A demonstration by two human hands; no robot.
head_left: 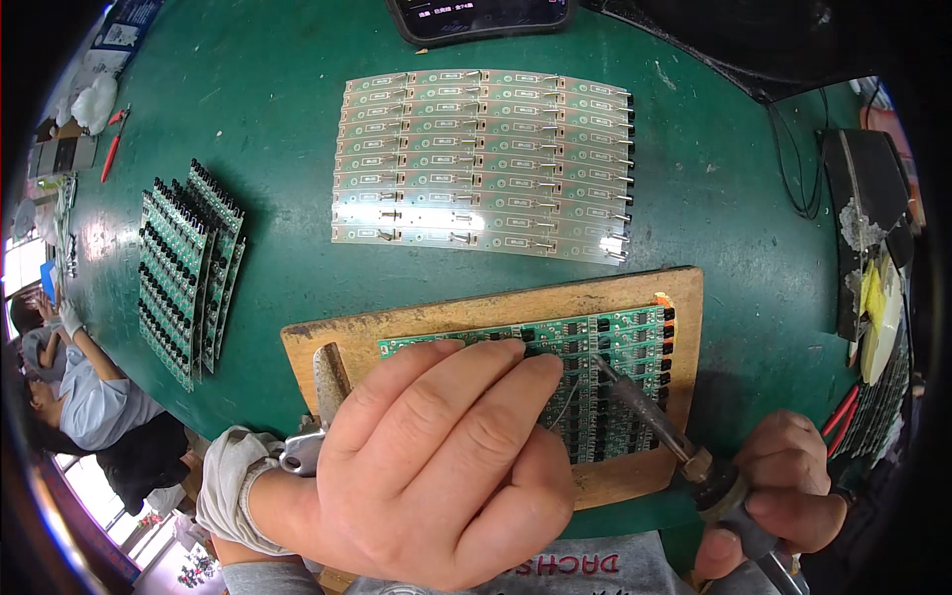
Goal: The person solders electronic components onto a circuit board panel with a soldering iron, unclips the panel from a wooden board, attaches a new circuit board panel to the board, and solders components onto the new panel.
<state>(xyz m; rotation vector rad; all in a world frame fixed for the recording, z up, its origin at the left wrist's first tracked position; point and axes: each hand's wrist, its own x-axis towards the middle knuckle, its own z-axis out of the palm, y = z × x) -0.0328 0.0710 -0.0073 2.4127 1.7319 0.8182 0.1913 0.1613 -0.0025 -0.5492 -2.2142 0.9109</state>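
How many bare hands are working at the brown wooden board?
2: the left hand, partly covering the green rectangular circuit board; the right hand, gripping the grey-and-black soldering iron.

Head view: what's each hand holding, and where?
Right hand: soldering iron, by its handle. Left hand: apparently a thin wire; exactly where it's pinched is hidden.

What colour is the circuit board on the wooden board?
The circuit board is green; it shows best in the head view.
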